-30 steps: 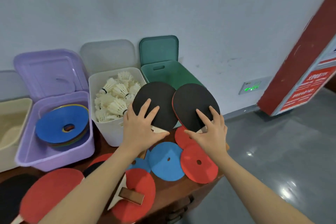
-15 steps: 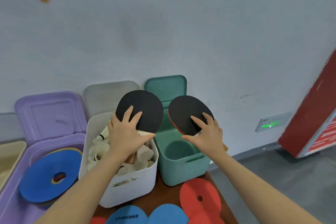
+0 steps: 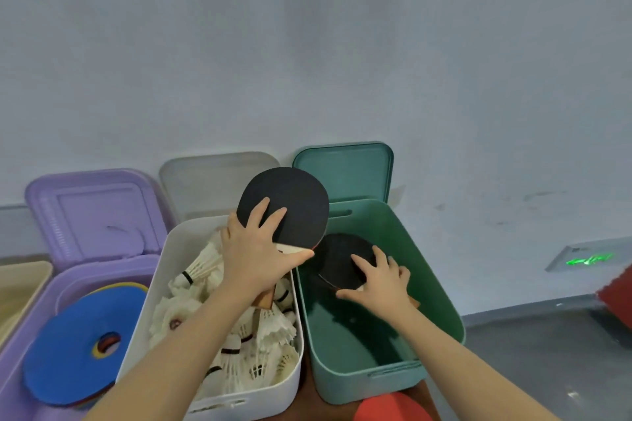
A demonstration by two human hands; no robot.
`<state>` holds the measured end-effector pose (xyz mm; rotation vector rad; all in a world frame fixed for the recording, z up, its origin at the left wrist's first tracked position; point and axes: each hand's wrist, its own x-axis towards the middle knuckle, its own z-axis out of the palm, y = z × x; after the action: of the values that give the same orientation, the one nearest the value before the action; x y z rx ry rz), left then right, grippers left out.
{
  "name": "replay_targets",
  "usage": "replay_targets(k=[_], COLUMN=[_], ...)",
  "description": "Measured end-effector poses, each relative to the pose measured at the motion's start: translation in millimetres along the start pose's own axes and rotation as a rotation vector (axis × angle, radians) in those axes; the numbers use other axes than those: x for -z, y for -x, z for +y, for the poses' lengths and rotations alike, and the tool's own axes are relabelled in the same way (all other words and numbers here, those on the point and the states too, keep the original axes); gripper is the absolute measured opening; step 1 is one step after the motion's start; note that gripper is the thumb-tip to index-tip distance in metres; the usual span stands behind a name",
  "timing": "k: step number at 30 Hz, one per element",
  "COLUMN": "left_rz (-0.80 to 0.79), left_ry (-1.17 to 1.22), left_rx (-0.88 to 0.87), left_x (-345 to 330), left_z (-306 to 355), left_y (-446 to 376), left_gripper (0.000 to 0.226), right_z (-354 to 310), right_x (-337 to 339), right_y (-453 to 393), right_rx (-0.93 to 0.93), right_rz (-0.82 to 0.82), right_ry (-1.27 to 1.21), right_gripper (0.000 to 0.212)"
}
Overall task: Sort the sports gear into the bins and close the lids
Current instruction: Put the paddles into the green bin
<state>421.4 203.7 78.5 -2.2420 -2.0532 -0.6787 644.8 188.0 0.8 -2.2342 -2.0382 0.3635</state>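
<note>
- One black-faced paddle (image 3: 285,203) is pinched at its neck by the left hand (image 3: 254,255), above the white shuttlecock bin (image 3: 178,243).
- Another black-faced paddle (image 3: 340,258) is gripped by the right hand (image 3: 381,278) inside the green bin (image 3: 427,270).

Both forearms (image 3: 191,349) bare, no sleeves, rings or watch

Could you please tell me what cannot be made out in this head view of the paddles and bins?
- Left paddle handle: covered by the left hand.
- Green bin floor: dark, partly behind the right hand and right paddle.
- Beige bin: cut off by the left edge.
- Wall sign: too blurred to read.
</note>
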Motion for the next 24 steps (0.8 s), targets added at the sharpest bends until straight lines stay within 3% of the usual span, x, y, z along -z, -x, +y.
replay_targets(k=[2, 6, 10, 15, 18, 21, 24], left_rz=[-0.051, -0.125, -0.21, -0.299, -0.459, -0.609, -0.482], left_ry=[0.015, 0.069, 0.128, 0.188, 0.107, -0.085, -0.173], left_rx=[0.006, -0.035, -0.094, -0.044, -0.046, -0.167, -0.289], left_x=[-8.1, -18.3, -30.8, -57.5, -70.6, -80.1, -78.0], left_z=[7.0, 27.3, 55.4, 77.2, 82.1, 76.6, 68.5], left_y=[-3.5, -3.2, 2.4, 15.8, 12.1, 4.9, 1.9], left_gripper=[0.094, 0.096, 0.093, 0.095, 0.097, 0.092, 0.07], right_z=[4.3, 7.2, 15.1, 36.2, 41.9, 41.9, 39.8], right_x=[2.3, 21.4, 39.8, 31.2, 27.9, 23.6, 22.5], right_y=[0.0, 8.1, 10.8, 11.2, 6.3, 4.3, 7.1], right_rx=[0.025, 0.097, 0.17, 0.151, 0.119, 0.102, 0.104], right_rz=[0.083, 0.379, 0.459, 0.447, 0.301, 0.164, 0.154], right_ry=[-0.057, -0.404, -0.401, -0.231, -0.031, 0.153, 0.195], right_gripper=[0.086, 0.068, 0.049, 0.057, 0.045, 0.042, 0.041])
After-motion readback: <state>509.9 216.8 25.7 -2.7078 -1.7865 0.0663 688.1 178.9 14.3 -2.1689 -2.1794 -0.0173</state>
